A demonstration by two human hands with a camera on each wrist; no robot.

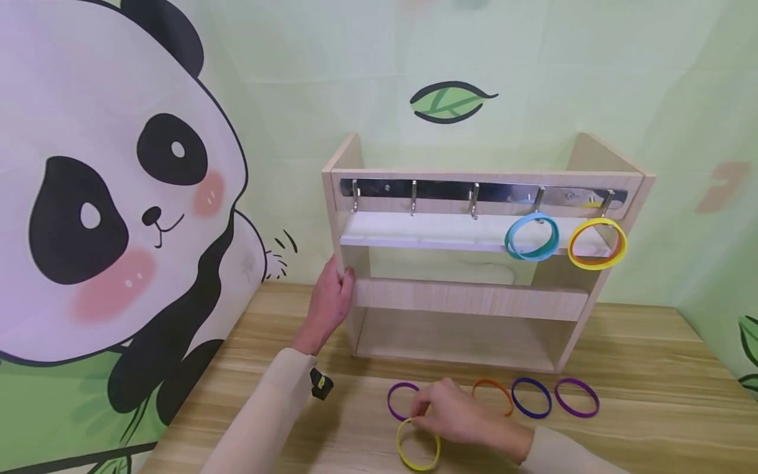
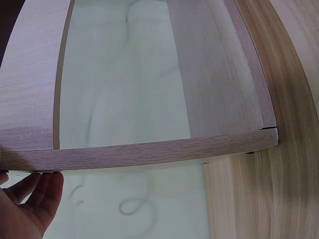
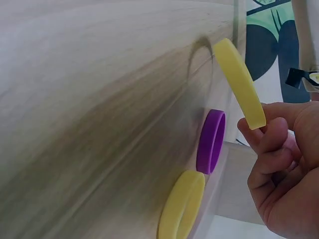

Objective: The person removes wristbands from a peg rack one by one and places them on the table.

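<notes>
Fingers of the right hand (image 1: 450,411) are clamped on a yellow ring (image 3: 240,82), with the thumb and a finger pinching it at one end. The ring is tilted, and I can't tell if its far end touches the wooden surface (image 1: 645,368). Near this hand, another yellow ring (image 3: 182,206) lies on the surface, just beside a purple ring (image 3: 205,144). To the right, three more rings lie flat in a row: an orange ring (image 1: 493,382), a dark blue ring (image 1: 539,416) and a second purple ring (image 1: 577,414).

Behind the rings stands a pale wooden shelf (image 1: 470,297). The left hand (image 1: 331,299) holds the shelf's left side, with its fingers on the outside and its thumb at the front edge. Up high on the shelf is a shiny metal strip (image 1: 444,189) with five hooks. A light blue and teal loop (image 1: 547,247) hangs from the fourth hook, counting from the left. A yellow and orange loop (image 1: 595,264) hangs from the fifth.

At the back is a pale green wall (image 1: 331,79) with a leaf picture (image 1: 453,103). A big panda picture (image 1: 118,210) is on the left.
</notes>
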